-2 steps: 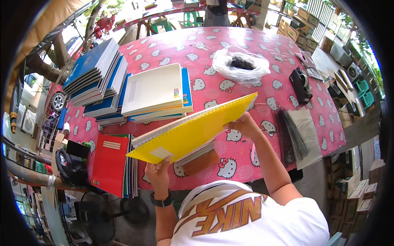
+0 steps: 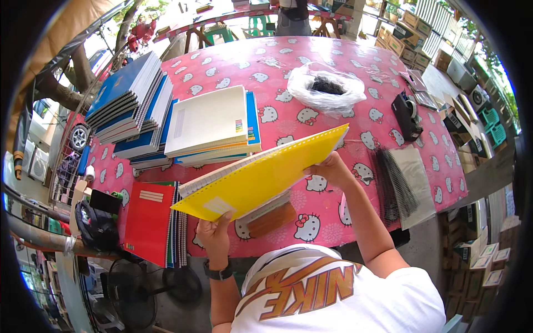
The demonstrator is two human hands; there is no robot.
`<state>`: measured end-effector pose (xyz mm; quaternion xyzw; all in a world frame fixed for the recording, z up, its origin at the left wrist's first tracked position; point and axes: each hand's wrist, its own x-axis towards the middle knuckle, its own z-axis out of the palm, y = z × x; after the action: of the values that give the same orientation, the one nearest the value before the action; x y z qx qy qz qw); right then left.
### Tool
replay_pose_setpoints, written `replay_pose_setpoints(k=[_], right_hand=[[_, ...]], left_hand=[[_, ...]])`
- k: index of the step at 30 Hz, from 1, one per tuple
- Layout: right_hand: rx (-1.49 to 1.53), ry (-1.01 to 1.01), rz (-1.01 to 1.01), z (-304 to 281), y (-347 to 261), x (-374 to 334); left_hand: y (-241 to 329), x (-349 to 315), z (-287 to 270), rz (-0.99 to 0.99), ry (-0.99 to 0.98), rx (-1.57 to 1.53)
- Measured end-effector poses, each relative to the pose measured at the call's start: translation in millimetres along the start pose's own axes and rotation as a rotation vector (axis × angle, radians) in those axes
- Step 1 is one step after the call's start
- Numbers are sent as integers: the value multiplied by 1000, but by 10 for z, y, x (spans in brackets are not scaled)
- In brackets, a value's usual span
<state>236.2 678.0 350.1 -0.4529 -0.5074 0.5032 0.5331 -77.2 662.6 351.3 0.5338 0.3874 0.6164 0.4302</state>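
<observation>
A yellow-covered notebook (image 2: 261,180) with punched holes along its upper edge is tilted above the table between my two hands. No binding shows in those holes. My left hand (image 2: 215,233) pinches its lower left corner, thumb on the cover. At the right end, my right hand (image 2: 330,168) grips the lower edge, its fingers partly hidden behind the cover. Beneath the notebook lies a brown block (image 2: 272,223) with a greyish stack against it. Right of my right forearm, black binding coils (image 2: 391,191) rest on a pale sheet (image 2: 423,183).
Blue spiral notebooks (image 2: 125,89) are piled at the far left, beside a stack with a cream cover (image 2: 208,119). A red notebook (image 2: 147,213) tops another pile near left. Farther back sit a clear plastic bag (image 2: 297,83) and a black tape dispenser (image 2: 408,115).
The yellow notebook has shifted very slightly, its left corner a touch to the right. Both hands keep their hold.
</observation>
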Motion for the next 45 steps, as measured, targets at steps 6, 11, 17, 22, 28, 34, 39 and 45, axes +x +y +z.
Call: replay_pose_setpoints(k=[6, 11, 17, 22, 28, 34, 39, 45], right_hand=[[0, -23, -25, -89, 187, 23], [-12, -64, 28, -56, 315, -25], [32, 82, -47, 83, 569, -225], [-153, 91, 64, 151, 780, -395], [-487, -47, -147, 495, 1120, -573], [-499, 17, -215, 700, 775, -599], [202, 20, -379, 934, 63, -533], [103, 69, -174, 779, 54, -410]], left_hand=[[-100, 30, 6, 12, -66, 39], [-409, 56, -265, 131, -77, 470], [-149, 299, -101, 149, -119, 438], [-283, 308, -335, -116, -340, 294], [-994, -179, -732, -174, -109, 386], [-692, 471, -612, 122, 31, 78], [-329, 522, -284, 129, 73, -177], [-410, 597, -300, 57, 250, -37]])
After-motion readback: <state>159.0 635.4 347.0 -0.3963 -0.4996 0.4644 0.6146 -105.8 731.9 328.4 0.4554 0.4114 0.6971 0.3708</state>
